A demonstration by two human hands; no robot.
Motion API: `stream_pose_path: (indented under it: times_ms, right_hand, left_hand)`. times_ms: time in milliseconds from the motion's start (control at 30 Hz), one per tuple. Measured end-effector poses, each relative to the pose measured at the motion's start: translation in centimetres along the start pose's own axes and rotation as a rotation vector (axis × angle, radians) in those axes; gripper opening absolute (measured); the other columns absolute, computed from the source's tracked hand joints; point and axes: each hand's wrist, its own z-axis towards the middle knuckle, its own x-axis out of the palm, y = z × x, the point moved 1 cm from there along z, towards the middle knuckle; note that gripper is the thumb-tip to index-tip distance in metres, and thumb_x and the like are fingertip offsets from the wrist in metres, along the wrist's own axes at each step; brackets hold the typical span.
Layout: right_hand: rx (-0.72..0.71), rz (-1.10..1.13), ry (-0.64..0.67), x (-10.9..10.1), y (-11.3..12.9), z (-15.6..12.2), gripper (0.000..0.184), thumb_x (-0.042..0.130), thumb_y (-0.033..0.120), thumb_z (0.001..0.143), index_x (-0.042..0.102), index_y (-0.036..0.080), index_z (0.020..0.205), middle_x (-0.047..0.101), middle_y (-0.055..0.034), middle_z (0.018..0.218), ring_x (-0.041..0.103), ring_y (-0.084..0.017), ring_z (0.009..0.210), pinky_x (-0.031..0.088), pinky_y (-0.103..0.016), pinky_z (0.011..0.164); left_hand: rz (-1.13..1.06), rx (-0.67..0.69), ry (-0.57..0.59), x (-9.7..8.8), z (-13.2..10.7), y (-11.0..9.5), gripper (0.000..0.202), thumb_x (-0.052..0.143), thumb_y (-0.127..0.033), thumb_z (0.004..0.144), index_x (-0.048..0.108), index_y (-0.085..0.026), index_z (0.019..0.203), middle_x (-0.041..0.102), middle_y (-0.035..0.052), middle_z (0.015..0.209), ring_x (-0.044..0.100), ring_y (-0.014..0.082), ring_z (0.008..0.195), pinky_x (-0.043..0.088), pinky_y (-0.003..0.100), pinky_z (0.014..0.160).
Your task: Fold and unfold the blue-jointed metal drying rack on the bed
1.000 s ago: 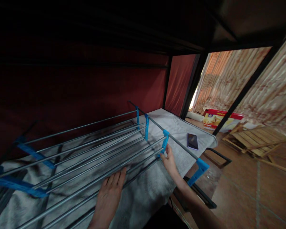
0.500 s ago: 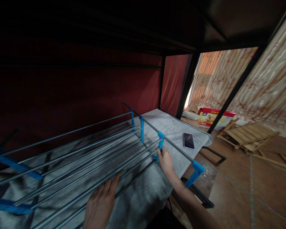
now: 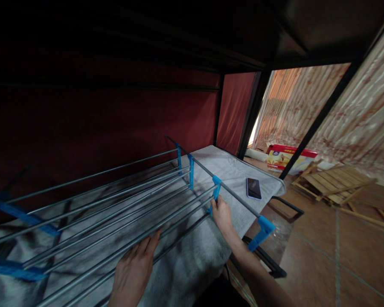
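Observation:
A drying rack of grey metal rods (image 3: 166, 219) with blue plastic joints lies across a bed covered by a grey sheet (image 3: 192, 251). My right hand (image 3: 222, 213) is closed round a blue joint (image 3: 216, 181) near the rack's right end; the thumb lies against the plastic. Lower left, my left hand (image 3: 132, 270) lies over the front rods with its fingers bent onto them, its thumb hidden from view. Beyond my right wrist, another blue joint (image 3: 262, 232) sticks out past the bed's edge. More blue joints (image 3: 25, 217) show at the left end.
A phone (image 3: 254, 188) lies on the sheet right of the rack. Dark bunk posts (image 3: 316, 119) and a dark upper bunk (image 3: 179, 38) frame the space. On the tiled floor are a folded wooden slatted piece (image 3: 339, 183) and a red and yellow box (image 3: 283, 160). A dark red curtain (image 3: 147, 115) hangs behind.
The rack's left end sits slightly higher and further right in view. My left hand has shifted a little left and down; my right hand keeps its hold on the joint.

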Motion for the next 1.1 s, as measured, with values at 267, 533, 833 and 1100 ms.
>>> stream_pose_path:
  times_ms: [267, 533, 833, 1100]
  right_hand:
    - [0.022, -0.059, 0.016, -0.2, 0.4, 0.2, 0.031, 0.041, 0.034, 0.105, 0.067, 0.017, 0.105, 0.077, -0.0121, 0.088, 0.073, -0.024, 0.081, 0.040, -0.029, 0.069]
    - [0.043, -0.114, 0.034, -0.4, 0.8, 0.2, 0.029, 0.042, 0.028, 0.105, 0.068, 0.014, 0.107, 0.077, -0.0130, 0.090, 0.072, -0.022, 0.081, 0.040, -0.028, 0.067]
    - [0.005, -0.065, -0.006, 0.2, 0.3, -0.2, 0.034, 0.040, 0.034, 0.105, 0.068, 0.015, 0.106, 0.075, -0.0121, 0.085, 0.071, -0.022, 0.075, 0.040, -0.029, 0.066]
    - [-0.038, -0.028, -0.037, 0.6, 0.0, -0.6, 0.044, 0.031, 0.040, 0.104, 0.067, 0.015, 0.100, 0.073, -0.0127, 0.078, 0.067, -0.024, 0.069, 0.040, -0.033, 0.065]
  left_hand:
    - [0.006, 0.021, -0.031, 0.3, -0.1, 0.3, 0.051, 0.045, -0.001, 0.098, 0.068, -0.022, 0.139, 0.079, 0.0054, 0.112, 0.076, 0.0183, 0.087, 0.059, 0.029, 0.078]
    - [0.012, -0.021, -0.012, 0.0, -0.1, 0.0, 0.053, 0.044, 0.000, 0.097, 0.068, -0.024, 0.138, 0.080, 0.0060, 0.110, 0.076, 0.0188, 0.083, 0.059, 0.030, 0.077]
    - [-0.057, -0.037, 0.049, -0.9, 0.3, -0.2, 0.050, 0.041, -0.004, 0.100, 0.068, -0.022, 0.137, 0.080, 0.0073, 0.114, 0.077, 0.0199, 0.088, 0.061, 0.031, 0.080]
    - [-0.078, -0.064, 0.135, -1.4, 0.5, -0.8, 0.055, 0.034, -0.002, 0.101, 0.063, -0.023, 0.143, 0.078, 0.0062, 0.119, 0.077, 0.0175, 0.095, 0.058, 0.030, 0.082]
